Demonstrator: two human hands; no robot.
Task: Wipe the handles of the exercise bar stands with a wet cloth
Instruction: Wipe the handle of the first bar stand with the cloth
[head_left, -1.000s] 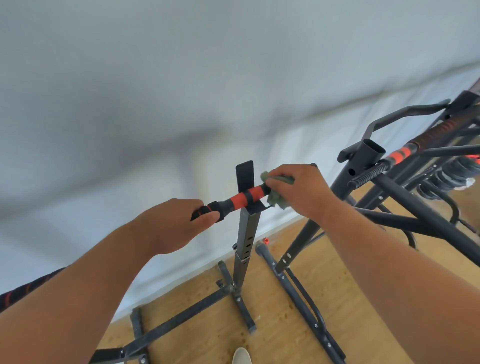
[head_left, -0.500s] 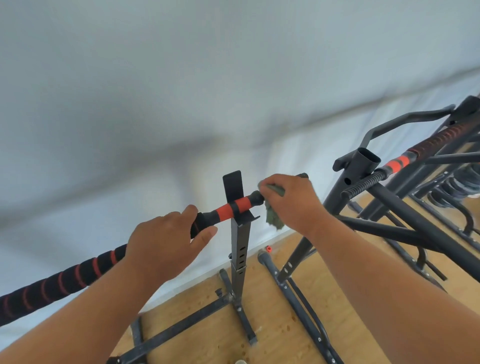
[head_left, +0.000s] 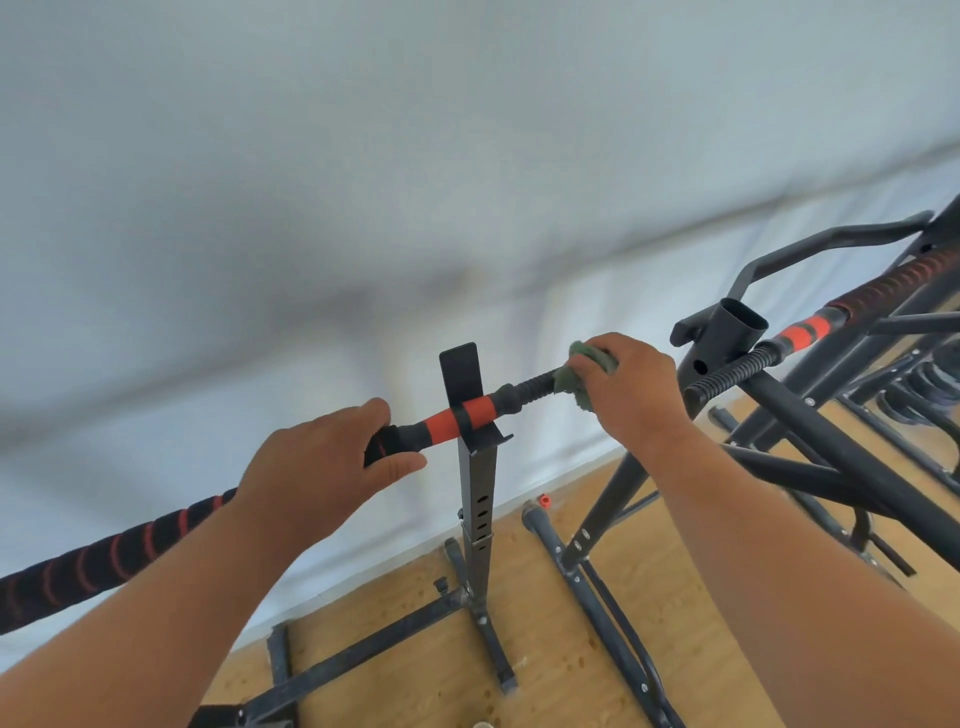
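Right hand (head_left: 631, 392), gripping the green wet cloth (head_left: 574, 382) around the bar's threaded end, has slid outward from the orange grip (head_left: 457, 418); that stretch looks wiped. Left hand (head_left: 319, 475) wraps the bar (head_left: 104, 561), steadying it on the stand (head_left: 475, 499). Second rack (head_left: 737, 332) crowds the right.

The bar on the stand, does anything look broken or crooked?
Nothing stands out. The bar lies in the cradle of the stand, which is upright on the wooden floor. The left hand holds the bar, and the right hand wraps the green cloth round its threaded end.
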